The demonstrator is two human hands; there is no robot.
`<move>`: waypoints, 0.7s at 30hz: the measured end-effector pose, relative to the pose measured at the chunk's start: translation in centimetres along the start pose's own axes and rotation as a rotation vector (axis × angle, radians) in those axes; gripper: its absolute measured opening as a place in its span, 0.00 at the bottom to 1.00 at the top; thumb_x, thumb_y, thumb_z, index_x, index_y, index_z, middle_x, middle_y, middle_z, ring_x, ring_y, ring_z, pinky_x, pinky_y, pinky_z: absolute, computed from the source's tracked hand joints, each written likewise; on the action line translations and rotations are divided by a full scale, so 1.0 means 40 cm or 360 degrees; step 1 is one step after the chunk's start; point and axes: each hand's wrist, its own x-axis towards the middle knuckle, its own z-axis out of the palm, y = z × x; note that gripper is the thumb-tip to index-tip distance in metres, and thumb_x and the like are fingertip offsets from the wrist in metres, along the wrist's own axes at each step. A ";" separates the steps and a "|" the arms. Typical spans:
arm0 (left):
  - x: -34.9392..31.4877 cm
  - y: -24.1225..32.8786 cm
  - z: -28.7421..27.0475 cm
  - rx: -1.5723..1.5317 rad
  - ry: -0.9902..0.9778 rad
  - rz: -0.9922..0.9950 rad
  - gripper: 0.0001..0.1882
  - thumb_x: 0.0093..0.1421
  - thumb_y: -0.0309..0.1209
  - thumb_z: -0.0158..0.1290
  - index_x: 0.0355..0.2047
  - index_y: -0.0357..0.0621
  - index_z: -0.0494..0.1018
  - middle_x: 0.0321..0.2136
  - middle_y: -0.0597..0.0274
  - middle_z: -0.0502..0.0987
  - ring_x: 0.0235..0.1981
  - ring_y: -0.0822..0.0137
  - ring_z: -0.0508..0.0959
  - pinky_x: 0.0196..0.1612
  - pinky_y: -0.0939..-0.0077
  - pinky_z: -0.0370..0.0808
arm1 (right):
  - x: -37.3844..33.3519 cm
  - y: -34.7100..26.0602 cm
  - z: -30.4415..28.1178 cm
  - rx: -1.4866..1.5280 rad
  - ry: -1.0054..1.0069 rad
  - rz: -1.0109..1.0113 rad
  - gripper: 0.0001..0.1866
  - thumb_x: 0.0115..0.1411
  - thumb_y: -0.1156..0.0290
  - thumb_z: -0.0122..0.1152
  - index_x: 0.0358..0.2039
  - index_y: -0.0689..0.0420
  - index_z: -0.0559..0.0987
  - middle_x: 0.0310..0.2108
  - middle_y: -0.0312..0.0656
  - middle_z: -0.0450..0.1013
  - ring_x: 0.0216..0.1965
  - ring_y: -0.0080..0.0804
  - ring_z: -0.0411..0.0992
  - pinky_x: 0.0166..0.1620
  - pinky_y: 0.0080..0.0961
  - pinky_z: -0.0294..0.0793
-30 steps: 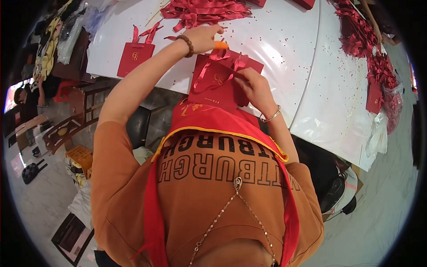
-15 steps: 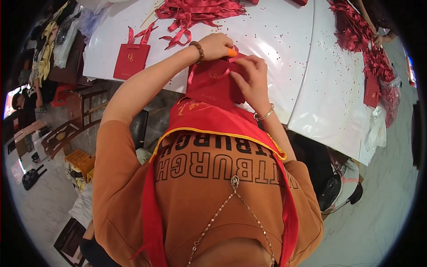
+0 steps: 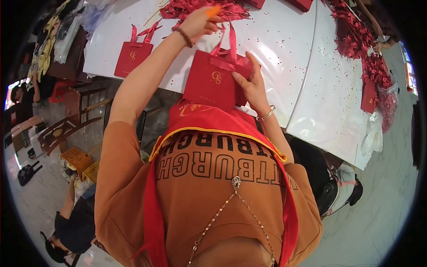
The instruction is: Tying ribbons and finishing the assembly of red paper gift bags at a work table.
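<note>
A red paper gift bag (image 3: 202, 80) with gold print stands in front of me at the table's near edge, against my red apron. Its pink-red ribbon handles (image 3: 232, 40) rise from the top. My right hand (image 3: 252, 84) grips the bag's right side, thumb on the front and fingers toward the back. Beyond the bag, my left hand (image 3: 200, 26) is stretched over the near edge of a heap of red ribbons (image 3: 178, 10). An orange cover (image 3: 213, 11) sits on one of its fingers. The fingers are apart, and I see nothing held in them.
Another red gift bag (image 3: 133, 58) lies at the left of the white-covered table (image 3: 284, 84). Small red specks dot the cover. More ribbons (image 3: 353, 38) are heaped at the right, near another person's hand (image 3: 383, 43). Wooden chairs (image 3: 73, 109) stand at the left.
My left hand has left the bag's top and moved away to the ribbon heap. The bag's front now shows more fully, handles raised. My right hand has shifted lower along the bag's side.
</note>
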 end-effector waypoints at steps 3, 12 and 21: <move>-0.074 -0.049 -0.086 0.0251 0.0145 0.0053 0.19 0.62 0.40 0.42 0.49 0.44 0.61 0.35 0.64 0.69 0.27 0.79 0.70 0.26 0.87 0.66 | 0.008 -0.010 0.003 0.0025 0.0209 -0.0074 0.31 0.54 0.78 0.55 0.57 0.57 0.54 0.47 0.44 0.62 0.45 0.29 0.66 0.46 0.22 0.68; -0.251 -0.171 -0.024 -0.0328 0.0404 0.0021 0.19 0.54 0.24 0.53 0.47 0.42 0.64 0.26 0.61 0.73 0.26 0.74 0.72 0.26 0.82 0.70 | 0.091 -0.032 0.083 -0.0409 0.0198 -0.0169 0.14 0.56 0.69 0.55 0.41 0.62 0.71 0.37 0.40 0.70 0.40 0.25 0.67 0.44 0.20 0.66; -0.268 -0.175 -0.574 0.0215 0.0794 0.0385 0.22 0.51 0.28 0.56 0.48 0.42 0.68 0.28 0.62 0.76 0.28 0.76 0.75 0.28 0.82 0.72 | 0.089 -0.064 0.163 -0.0105 -0.0216 0.0067 0.28 0.59 0.67 0.51 0.58 0.58 0.54 0.30 0.39 0.70 0.30 0.23 0.68 0.35 0.18 0.69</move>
